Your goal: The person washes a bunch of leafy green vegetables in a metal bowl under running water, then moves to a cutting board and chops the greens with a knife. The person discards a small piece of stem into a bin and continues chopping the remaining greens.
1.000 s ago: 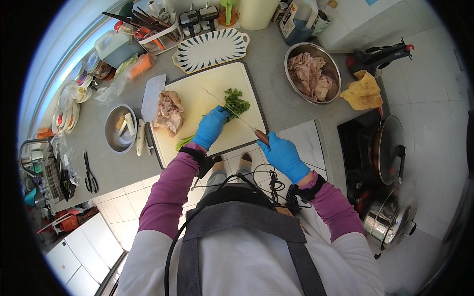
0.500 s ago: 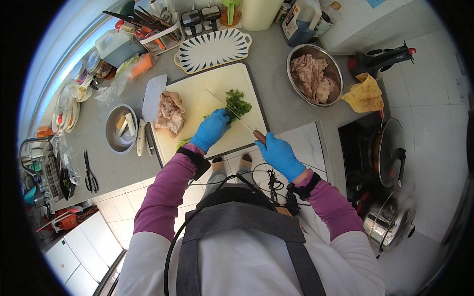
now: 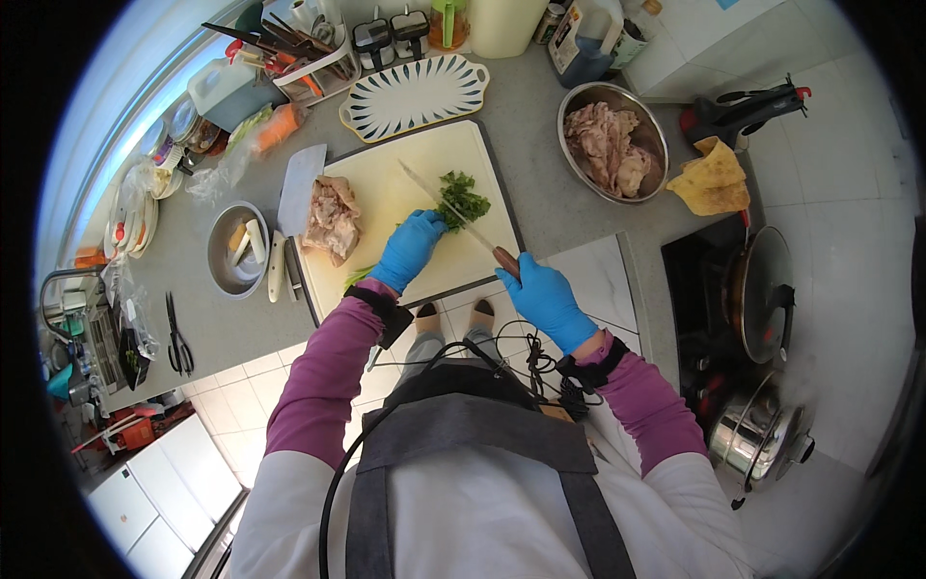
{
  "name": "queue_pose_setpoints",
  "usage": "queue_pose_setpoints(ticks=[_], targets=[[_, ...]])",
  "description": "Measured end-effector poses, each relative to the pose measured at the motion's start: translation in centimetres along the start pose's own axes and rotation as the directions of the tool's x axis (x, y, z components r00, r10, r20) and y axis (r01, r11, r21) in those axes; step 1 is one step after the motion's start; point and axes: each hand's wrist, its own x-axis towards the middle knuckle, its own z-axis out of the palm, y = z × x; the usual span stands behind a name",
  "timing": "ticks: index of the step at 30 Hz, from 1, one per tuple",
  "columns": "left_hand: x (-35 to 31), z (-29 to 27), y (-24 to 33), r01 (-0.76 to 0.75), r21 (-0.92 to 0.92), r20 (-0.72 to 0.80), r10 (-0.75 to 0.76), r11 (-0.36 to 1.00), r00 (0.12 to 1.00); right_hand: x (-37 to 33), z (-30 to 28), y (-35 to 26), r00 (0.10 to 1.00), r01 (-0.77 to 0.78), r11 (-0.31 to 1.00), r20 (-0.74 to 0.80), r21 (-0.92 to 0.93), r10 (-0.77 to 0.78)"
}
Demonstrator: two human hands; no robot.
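Observation:
My right hand (image 3: 548, 299), in a blue glove, is closed round the brown wooden handle of a kitchen knife (image 3: 436, 197). Its blade points up and left across a pale cutting board (image 3: 415, 159), lying over or against leafy green herbs (image 3: 465, 199). Fingers curled, my gloved left hand (image 3: 413, 249) presses on the herbs' stem side just left of the blade. More green stems (image 3: 359, 277) show below that hand. A piece of raw, skin-on meat (image 3: 331, 220) lies on the board's left part. The exact contact of blade and herbs is hard to make out.
A cleaver (image 3: 301, 188) and a white-handled knife (image 3: 277, 268) lie left of the board, beside a metal bowl (image 3: 218, 273). An oval plate (image 3: 415, 96) stands behind. At right are a steel bowl (image 3: 579, 183) of raw meat and a lidded pan (image 3: 767, 299) on the stove.
The knife has shifted slightly, its blade now showing more of its flat side. My left hand has edged a little left and stays at the herbs.

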Motion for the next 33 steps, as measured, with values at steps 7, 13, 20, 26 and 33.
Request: queue_pose_setpoints(ticks=[7, 13, 20, 26, 33], targets=[[-0.1, -0.1, 0.0, 0.032, -0.006, 0.026, -0.032, 0.999, 0.999, -0.1, 0.3, -0.1, 0.999, -0.006, 0.997, 0.052, -0.083, 0.01], [-0.5, 0.4, 0.0, 0.02, 0.016, -0.017, -0.019, 1.0, 1.0, 2.1, 3.5, 0.7, 0.999, 0.001, 1.0, -0.05, 0.016, 0.0], [-0.5, 0.5, 0.7, 0.058, -0.036, -0.021, -0.059, 0.998, 0.998, 1.1, 1.4, 0.5, 0.998, -0.043, 0.994, -0.039, 0.102, 0.047], [0.0, 0.2, 0.7, 0.045, -0.037, -0.011, -0.046, 0.998, 0.999, -0.2, -0.7, -0.2, 1.0, -0.013, 0.999, 0.013, -0.051, 0.013], [0.3, -0.2, 0.5, 0.066, 0.016, 0.011, -0.066, 0.998, 0.998, -0.2, -0.8, -0.8, 0.999, -0.019, 0.995, 0.032, -0.094, 0.022]])
